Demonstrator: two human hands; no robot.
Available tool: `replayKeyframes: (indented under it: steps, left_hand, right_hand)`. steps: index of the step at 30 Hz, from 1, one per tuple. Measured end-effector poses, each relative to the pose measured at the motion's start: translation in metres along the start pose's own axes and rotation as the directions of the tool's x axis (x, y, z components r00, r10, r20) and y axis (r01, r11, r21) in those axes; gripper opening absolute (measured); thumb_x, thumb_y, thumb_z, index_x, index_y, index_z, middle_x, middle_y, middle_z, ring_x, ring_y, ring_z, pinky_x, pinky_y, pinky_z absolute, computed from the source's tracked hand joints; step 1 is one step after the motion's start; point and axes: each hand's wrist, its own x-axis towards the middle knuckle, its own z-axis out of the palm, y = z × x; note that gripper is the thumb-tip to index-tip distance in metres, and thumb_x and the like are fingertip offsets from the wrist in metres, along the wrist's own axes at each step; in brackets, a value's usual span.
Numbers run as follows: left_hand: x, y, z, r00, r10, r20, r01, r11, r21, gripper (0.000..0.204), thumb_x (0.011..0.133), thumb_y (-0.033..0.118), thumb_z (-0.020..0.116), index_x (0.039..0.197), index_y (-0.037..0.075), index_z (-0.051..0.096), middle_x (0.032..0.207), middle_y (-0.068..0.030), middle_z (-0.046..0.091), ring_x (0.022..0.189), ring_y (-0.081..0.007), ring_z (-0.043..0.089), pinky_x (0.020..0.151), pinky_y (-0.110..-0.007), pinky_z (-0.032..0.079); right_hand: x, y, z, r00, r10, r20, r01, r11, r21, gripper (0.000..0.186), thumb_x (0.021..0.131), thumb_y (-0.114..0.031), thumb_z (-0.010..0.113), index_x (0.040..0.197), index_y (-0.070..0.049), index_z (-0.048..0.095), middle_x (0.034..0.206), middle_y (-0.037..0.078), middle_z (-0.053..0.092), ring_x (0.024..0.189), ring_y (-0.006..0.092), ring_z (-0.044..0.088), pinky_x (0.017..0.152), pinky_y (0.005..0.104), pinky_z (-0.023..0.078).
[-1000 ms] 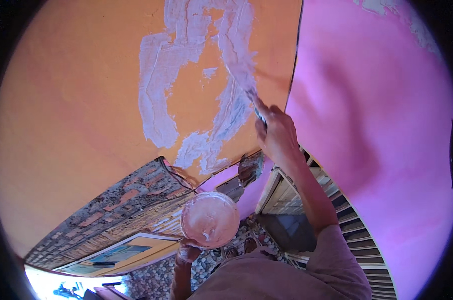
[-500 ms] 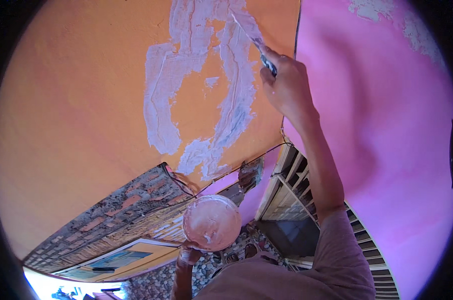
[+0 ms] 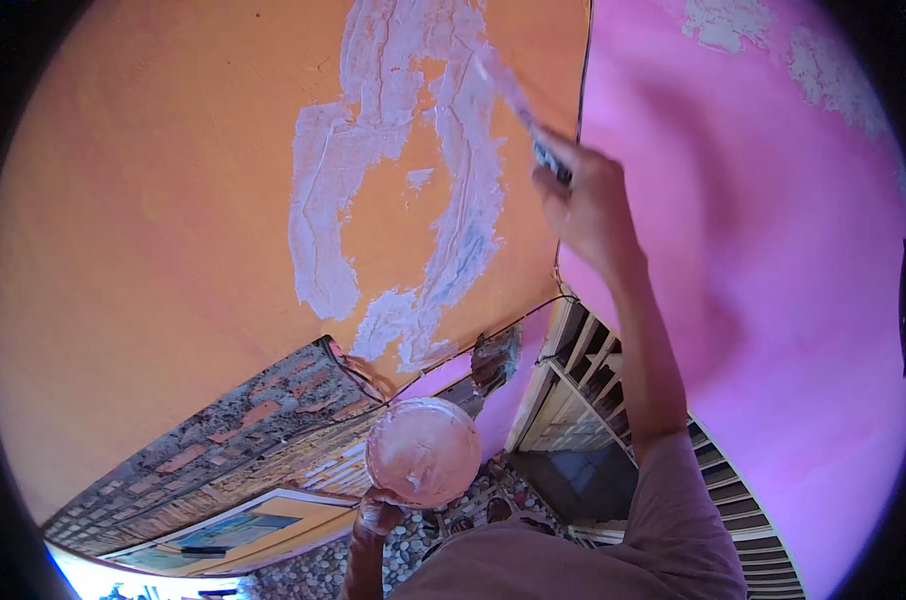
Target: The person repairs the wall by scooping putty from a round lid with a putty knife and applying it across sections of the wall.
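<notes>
My right hand [image 3: 591, 205] is closed round the dark handle of a putty knife [image 3: 513, 98], raised high against the orange wall [image 3: 173, 200]. The knife's blade, smeared with pale putty, lies at the right border of a whitish-lilac putty patch [image 3: 468, 150]; whether it touches the wall I cannot tell. Rough bands of this putty run along cracks and surround a bare orange area. Lower down, my left hand [image 3: 381, 510] grips the rim of a round, shallow pinkish container [image 3: 423, 452] coated with putty. Its fingers underneath are hidden.
A pink wall [image 3: 773, 250] meets the orange one at a corner on the right, with slatted woodwork [image 3: 598, 350] below. Exposed brickwork [image 3: 233, 420] edges the orange wall's bottom left. Beneath me is a pebble-patterned floor [image 3: 323, 570]. A thin cable [image 3: 533, 308] runs near the corner.
My right hand and the putty knife have shifted slightly down and to the right, the blade drawing back from the upper putty. My left hand still holds the container.
</notes>
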Motion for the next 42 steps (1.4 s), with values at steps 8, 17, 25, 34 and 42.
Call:
replayKeyframes:
  steps: [8,17,25,34,42]
  left_hand:
    - [0.000,-0.007,-0.022,1.000,0.002,-0.008,-0.002,1.000,0.000,0.067,0.062,0.004,0.058,0.126,-0.001,0.042,0.119,-0.0145,0.054,0.105,-0.0299,0.055,0.088,-0.044,0.048]
    - [-0.004,0.000,-0.003,0.999,0.034,-0.006,-0.034,0.996,0.077,0.070,0.061,0.011,0.059,0.128,-0.001,0.041,0.122,-0.0149,0.053,0.105,-0.0302,0.055,0.092,-0.043,0.044]
    - [-0.006,-0.004,-0.025,0.993,-0.079,-0.091,0.081,0.996,0.023,0.069,0.061,0.007,0.059,0.126,-0.002,0.042,0.119,-0.0158,0.054,0.106,-0.0307,0.055,0.090,-0.043,0.046]
    - [-0.003,-0.008,-0.017,0.998,-0.004,-0.069,0.005,1.000,0.009,0.069,0.060,0.004,0.058,0.127,-0.003,0.042,0.118,-0.0169,0.054,0.107,-0.0305,0.054,0.091,-0.042,0.046]
    - [-0.016,-0.004,-0.006,0.996,0.061,-0.069,-0.058,0.997,0.045,0.070,0.060,0.007,0.058,0.126,-0.003,0.041,0.120,-0.0165,0.053,0.106,-0.0308,0.055,0.089,-0.043,0.047]
  right_hand:
    - [0.020,-0.004,0.010,0.993,-0.107,-0.046,0.103,0.991,-0.087,0.040,0.078,-0.005,0.057,0.118,-0.003,0.056,0.068,0.018,0.055,0.058,0.0227,0.056,0.061,0.0325,0.046]
    - [-0.034,0.004,0.044,0.998,-0.062,0.023,0.064,0.993,-0.097,0.045,0.077,0.000,0.056,0.121,-0.004,0.054,0.071,0.019,0.053,0.062,0.0315,0.054,0.060,0.0391,0.043]
    - [-0.070,0.008,0.051,0.995,-0.010,0.097,0.013,0.999,-0.034,0.047,0.075,0.002,0.055,0.121,-0.005,0.054,0.068,0.018,0.049,0.058,0.0315,0.052,0.058,0.0385,0.043]
    - [-0.039,-0.008,0.072,0.976,-0.103,-0.194,0.111,0.993,0.028,0.053,0.074,0.002,0.057,0.126,-0.008,0.052,0.069,0.015,0.049,0.055,0.0246,0.053,0.055,0.0350,0.044]
    - [-0.082,-0.001,0.125,0.998,-0.029,-0.058,0.025,0.998,-0.060,0.064,0.074,0.001,0.060,0.134,-0.010,0.041,0.072,0.014,0.049,0.056,0.0269,0.053,0.052,0.0378,0.045]
